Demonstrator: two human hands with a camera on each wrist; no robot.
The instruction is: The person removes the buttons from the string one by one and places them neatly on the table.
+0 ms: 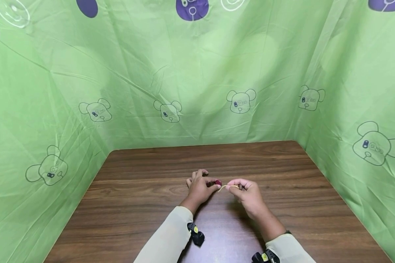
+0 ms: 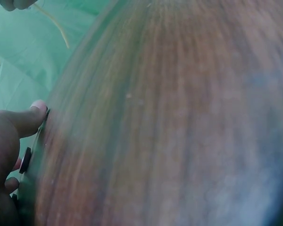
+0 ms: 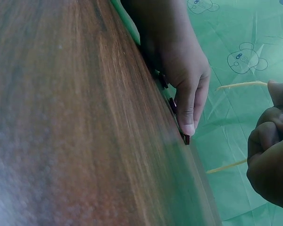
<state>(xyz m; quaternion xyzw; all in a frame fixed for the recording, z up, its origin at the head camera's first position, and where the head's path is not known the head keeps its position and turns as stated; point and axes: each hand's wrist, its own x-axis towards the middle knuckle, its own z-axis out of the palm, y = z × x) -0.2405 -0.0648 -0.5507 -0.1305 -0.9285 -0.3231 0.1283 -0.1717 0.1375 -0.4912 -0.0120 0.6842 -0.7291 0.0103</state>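
Observation:
Near the middle of the table, the left hand (image 1: 198,189) pinches a small dark red piece (image 1: 218,182) between thumb and forefinger. Its other fingers spread forward, low over the tabletop. In the right wrist view that piece (image 3: 187,139) appears thin, under the left thumb tip at the table's surface. Just to the right, the right hand (image 1: 249,197) pinches a thin yellow string (image 1: 222,187). One end of the string points toward the red piece. From the right wrist, two stretches of string stick out of the right hand (image 3: 273,141), whose fingers are curled.
Both hands work over a brown wood-grain table (image 1: 135,219). Green cloth (image 1: 200,73) printed with bear faces surrounds its back and sides. Small dark shapes (image 3: 173,104) show beside the left fingers in the right wrist view. Each sleeve carries a black wrist device (image 1: 196,234).

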